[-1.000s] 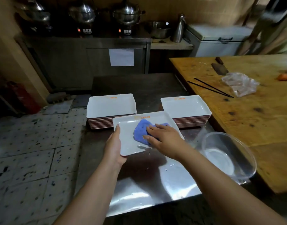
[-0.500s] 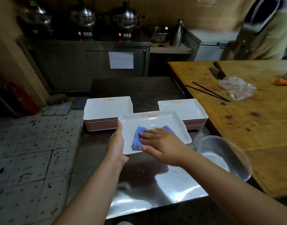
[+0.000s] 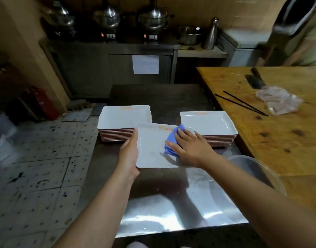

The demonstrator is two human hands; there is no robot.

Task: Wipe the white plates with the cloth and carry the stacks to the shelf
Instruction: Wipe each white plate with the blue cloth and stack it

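Now left hand point(image 3: 129, 154) grips the left edge of a white plate point(image 3: 150, 147) at table point(image 3: 171, 208) centre; right hand point(image 3: 191, 145), fingers flat, presses blue cloth point(image 3: 171, 140) onto it. Plate stacks at 10 o'clock point(image 3: 124, 117) and 2 o'clock point(image 3: 208, 123).

Head-worn view, angled down, close over hands point(image 3: 189, 147)

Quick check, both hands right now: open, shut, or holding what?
Left hand: grips the left edge of the white plate.
Right hand: open, fingers flat, pressing the blue cloth onto that plate.
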